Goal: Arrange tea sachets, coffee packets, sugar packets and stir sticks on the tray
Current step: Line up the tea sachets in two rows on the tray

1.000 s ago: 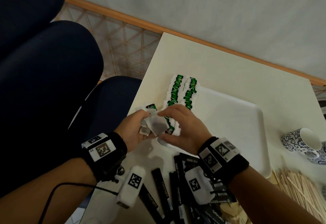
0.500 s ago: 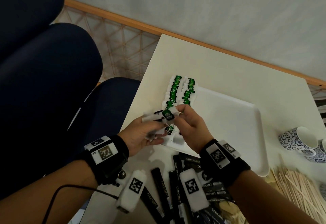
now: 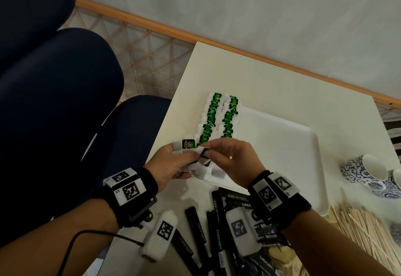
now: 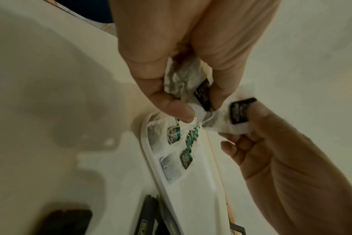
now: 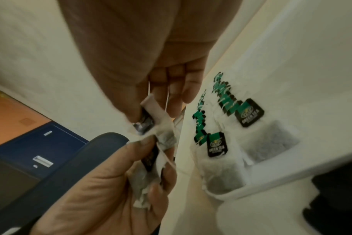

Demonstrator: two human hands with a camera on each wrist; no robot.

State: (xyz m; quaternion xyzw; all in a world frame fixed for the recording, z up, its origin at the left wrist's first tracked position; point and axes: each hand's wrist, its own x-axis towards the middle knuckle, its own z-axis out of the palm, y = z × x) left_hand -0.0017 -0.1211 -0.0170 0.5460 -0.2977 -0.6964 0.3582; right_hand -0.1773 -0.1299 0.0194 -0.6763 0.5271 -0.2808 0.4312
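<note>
While the right hand [image 3: 233, 159] pinches one green-tea bag [image 4: 234, 118] by its paper tag, thumb and forefinger clenched on the black label, the left hand [image 3: 173, 165] grips a crumpled bundle of further tea bags [image 4: 186, 80] in curled fingers [image 4: 171, 105], just left of centre in the head view and right above the near left corner of the tray [image 3: 303, 167]. A thin white string seems to run between the two hands, though blur in the wrist views makes it hard to say whether the strings are tangled. The step in hand, as I judge it, is separating one bag from the bundle. To do it well, the pull should be slow and along the string, with the left fingers loosened only enough to let one bag slip free, since a sharp tug could tear tag from bag or drag others out.

Two overlapping rows of tea bags [image 3: 219, 119] with green tags already lie along the tray's left side, reaching toward the upper middle of the frame; the freed bag belongs at their near end, tag uppermost to match. Black coffee sticks [image 3: 197, 232] lie heaped on the surface at the lower centre, wooden stir sticks [image 3: 364, 228] at the lower right, and patterned cups [image 3: 360, 171] at the right edge.
</note>
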